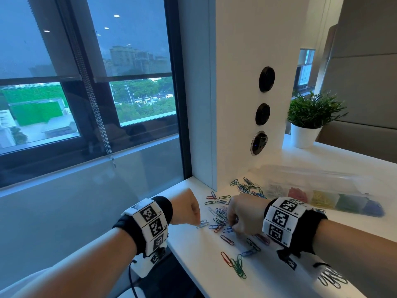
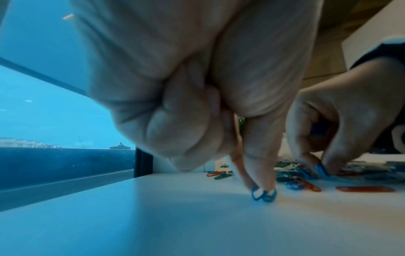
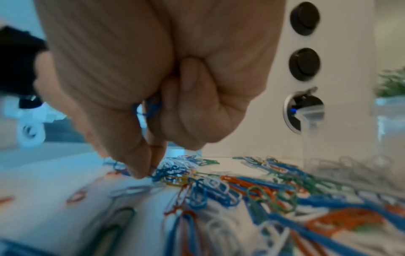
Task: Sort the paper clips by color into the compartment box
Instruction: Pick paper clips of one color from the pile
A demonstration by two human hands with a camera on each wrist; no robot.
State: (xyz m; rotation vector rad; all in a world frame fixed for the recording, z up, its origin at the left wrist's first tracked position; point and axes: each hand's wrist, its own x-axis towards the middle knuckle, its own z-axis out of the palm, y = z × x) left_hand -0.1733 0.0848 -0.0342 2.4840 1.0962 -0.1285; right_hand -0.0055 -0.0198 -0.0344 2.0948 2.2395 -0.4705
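Loose paper clips (image 1: 221, 216) in blue, red, green and white lie scattered on the white desk (image 1: 199, 259). My left hand (image 1: 186, 208) pinches a blue clip (image 2: 263, 195) between thumb and forefinger, down on the desk at the pile's left edge. My right hand (image 1: 242, 216) holds several blue clips (image 3: 149, 108) in its curled fingers, and its thumb and forefinger pinch another blue clip (image 3: 153, 173) in the pile. The clear compartment box (image 1: 322, 196) stands at the back right, with white, red, yellow, green and blue clips in separate compartments.
A white pillar (image 1: 247, 82) with round black sockets rises behind the pile. A potted plant (image 1: 309, 119) stands further back on the right. The desk's left edge drops off beside a window (image 1: 86, 82). More clips (image 1: 236, 263) lie near the front of the desk.
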